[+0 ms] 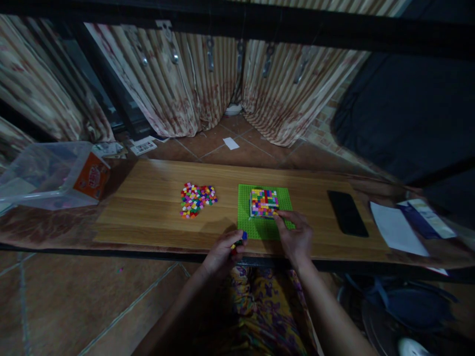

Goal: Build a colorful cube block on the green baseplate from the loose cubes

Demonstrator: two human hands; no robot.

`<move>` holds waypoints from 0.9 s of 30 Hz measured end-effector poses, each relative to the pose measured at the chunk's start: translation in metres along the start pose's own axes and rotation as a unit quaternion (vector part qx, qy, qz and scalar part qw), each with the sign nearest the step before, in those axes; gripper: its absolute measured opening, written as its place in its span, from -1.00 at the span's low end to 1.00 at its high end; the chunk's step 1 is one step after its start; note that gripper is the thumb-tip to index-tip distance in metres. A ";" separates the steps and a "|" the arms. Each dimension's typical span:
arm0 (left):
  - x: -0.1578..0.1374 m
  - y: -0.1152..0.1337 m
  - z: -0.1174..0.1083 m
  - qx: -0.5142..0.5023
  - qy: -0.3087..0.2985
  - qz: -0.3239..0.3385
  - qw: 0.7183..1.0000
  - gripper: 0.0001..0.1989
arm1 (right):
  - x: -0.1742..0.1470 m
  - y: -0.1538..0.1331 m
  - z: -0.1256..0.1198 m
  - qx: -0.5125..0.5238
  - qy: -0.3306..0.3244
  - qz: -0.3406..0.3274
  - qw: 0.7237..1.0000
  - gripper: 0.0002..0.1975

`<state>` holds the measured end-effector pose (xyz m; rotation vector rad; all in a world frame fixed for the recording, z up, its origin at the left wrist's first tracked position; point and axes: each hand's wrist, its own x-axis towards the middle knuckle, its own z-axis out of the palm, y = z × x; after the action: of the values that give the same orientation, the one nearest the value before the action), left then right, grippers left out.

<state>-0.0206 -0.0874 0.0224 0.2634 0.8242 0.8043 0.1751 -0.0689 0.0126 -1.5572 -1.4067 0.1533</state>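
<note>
A block of many-coloured toy bricks stands built up on a green baseplate. My right hand reaches over the plate's right side, thumb and forefinger pinched at the front right corner of the built block. Whatever lies between those fingertips is too small to make out. Just off the plate's front left corner, my left hand is curled around several small bricks, with a blue brick showing at its fingertips. A loose pile of small coloured bricks lies on the board to the left.
Everything rests on a low wooden board. A dark phone-like slab lies at right, beside white papers. A clear plastic tub with an orange label stands at far left. A dark bar crosses above.
</note>
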 end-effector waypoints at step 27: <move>-0.003 0.002 0.003 0.023 -0.004 0.007 1.000 -0.68 | -0.003 -0.005 0.015 -0.112 -0.028 -0.106 0.988 -0.81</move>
<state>-0.0210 -0.0879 0.0275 0.3123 0.8342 0.7973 0.1608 -0.0639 0.0067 -1.5803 -1.6699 -0.0936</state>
